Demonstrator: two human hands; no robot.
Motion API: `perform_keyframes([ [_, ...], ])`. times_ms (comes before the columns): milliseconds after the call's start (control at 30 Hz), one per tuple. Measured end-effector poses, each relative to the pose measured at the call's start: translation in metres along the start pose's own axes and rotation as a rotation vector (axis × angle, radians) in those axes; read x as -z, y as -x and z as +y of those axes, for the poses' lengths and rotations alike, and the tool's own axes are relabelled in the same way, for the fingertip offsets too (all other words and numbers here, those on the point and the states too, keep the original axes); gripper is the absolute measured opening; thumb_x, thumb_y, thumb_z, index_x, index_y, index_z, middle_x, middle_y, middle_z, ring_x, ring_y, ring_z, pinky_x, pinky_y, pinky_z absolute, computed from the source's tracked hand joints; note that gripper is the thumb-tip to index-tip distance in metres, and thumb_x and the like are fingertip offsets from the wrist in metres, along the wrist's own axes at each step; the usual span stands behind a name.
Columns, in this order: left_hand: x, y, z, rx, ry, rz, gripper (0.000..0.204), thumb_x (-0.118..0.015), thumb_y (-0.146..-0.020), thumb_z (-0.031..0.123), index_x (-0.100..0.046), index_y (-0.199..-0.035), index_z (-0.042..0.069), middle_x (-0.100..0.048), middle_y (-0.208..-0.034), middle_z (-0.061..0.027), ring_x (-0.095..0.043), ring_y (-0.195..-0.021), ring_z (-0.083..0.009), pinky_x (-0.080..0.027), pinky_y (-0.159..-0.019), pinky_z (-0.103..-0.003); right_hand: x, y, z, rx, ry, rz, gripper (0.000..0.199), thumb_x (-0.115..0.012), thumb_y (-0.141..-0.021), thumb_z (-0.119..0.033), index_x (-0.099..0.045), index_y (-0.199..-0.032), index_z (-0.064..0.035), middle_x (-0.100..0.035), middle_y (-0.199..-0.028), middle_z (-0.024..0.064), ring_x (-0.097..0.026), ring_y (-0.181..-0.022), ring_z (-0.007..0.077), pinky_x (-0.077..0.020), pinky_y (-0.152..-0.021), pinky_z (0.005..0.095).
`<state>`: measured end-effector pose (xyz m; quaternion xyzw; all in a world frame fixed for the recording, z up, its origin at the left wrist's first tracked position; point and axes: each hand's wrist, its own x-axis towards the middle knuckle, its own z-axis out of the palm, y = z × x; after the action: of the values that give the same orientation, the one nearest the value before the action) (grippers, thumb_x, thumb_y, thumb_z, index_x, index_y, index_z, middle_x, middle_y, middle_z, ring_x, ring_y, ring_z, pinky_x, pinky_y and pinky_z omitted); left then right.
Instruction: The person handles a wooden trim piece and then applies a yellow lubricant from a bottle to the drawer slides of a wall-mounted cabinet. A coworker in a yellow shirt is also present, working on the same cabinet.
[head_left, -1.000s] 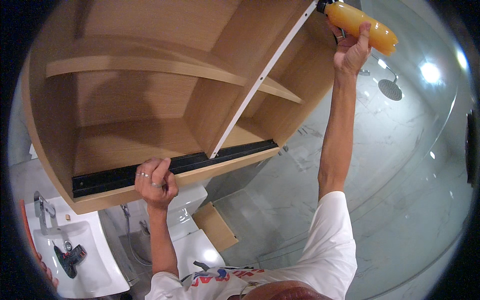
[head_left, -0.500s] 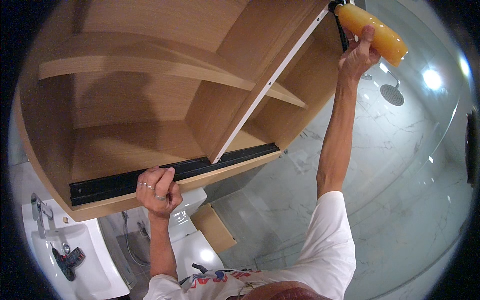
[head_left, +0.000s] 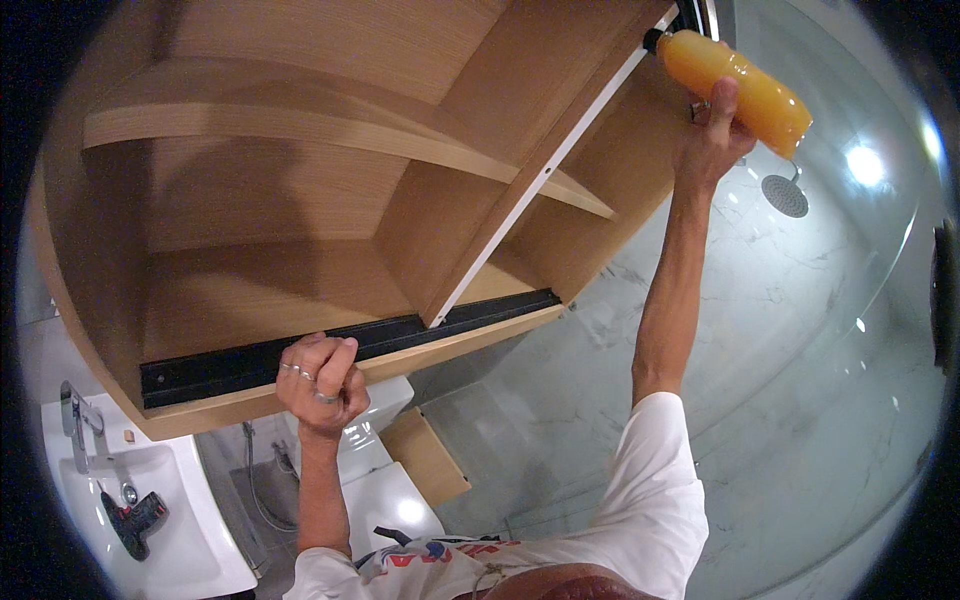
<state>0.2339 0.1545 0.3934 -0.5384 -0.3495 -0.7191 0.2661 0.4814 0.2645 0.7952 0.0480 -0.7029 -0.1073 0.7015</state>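
My right hand (head_left: 715,140) is raised at the upper right, its fingers closed around a bottle (head_left: 738,88) of yellow-orange liquid. The bottle is tilted, its black cap toward the white strip (head_left: 548,172) along the front edge of a wooden cabinet's divider. Whether the cap touches the strip I cannot tell. My left hand (head_left: 322,385), with rings on it, is closed at the cabinet's lower front edge (head_left: 460,346), against the black rail (head_left: 230,368). Its fingers are curled, and what they grip, if anything, is hidden.
Open compartments and a shelf (head_left: 300,128) fill the wooden cabinet. Below it are a white washbasin (head_left: 190,500) with a cordless drill (head_left: 132,520) in it, a white toilet (head_left: 395,505) and a cardboard-coloured panel (head_left: 428,455). A shower head (head_left: 785,196) hangs behind glass at right.
My right hand has moved the bottle slightly down, its cap end shifting left along the white strip. The left hand stays at the cabinet's lower edge, almost unmoved.
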Motion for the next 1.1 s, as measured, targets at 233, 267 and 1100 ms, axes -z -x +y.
perform_keyframes([
  [233, 0.000, 0.002, 0.000, 0.001, 0.000, -0.003, 0.040, -0.061, -0.067, -0.003, -0.065, -0.105, 0.010, -0.064, -0.085, -0.0093, -0.065, -0.076, -0.0295, -0.055, -0.073, -0.041, -0.008, -0.012, -0.008, -0.021, -0.130, 0.027, 0.033, -0.074, -0.090, -0.018, -0.060, -0.112, 0.0025, -0.067, -0.104, 0.0115, -0.066, -0.097, 0.0235, -0.0541, -0.089, 0.0374],
  [267, 0.000, 0.003, -0.001, -0.002, 0.010, -0.001, 0.038, -0.059, -0.069, -0.002, -0.065, -0.105, 0.008, -0.065, -0.086, -0.0108, -0.065, -0.077, -0.0306, -0.055, -0.073, -0.042, -0.006, -0.005, -0.006, 0.013, -0.082, 0.020, 0.033, -0.074, -0.090, -0.018, -0.060, -0.111, 0.0023, -0.067, -0.104, 0.0113, -0.066, -0.098, 0.0234, -0.0542, -0.090, 0.0374],
  [1100, -0.001, 0.005, 0.000, -0.018, 0.031, 0.008, 0.038, -0.056, -0.069, -0.004, -0.063, -0.105, 0.008, -0.064, -0.086, -0.0111, -0.064, -0.076, -0.0317, -0.056, -0.071, -0.043, 0.000, 0.008, -0.002, -0.036, -0.138, 0.135, 0.036, -0.075, -0.089, -0.019, -0.059, -0.115, 0.0000, -0.066, -0.105, 0.0103, -0.064, -0.097, 0.0210, -0.0526, -0.091, 0.0346],
])
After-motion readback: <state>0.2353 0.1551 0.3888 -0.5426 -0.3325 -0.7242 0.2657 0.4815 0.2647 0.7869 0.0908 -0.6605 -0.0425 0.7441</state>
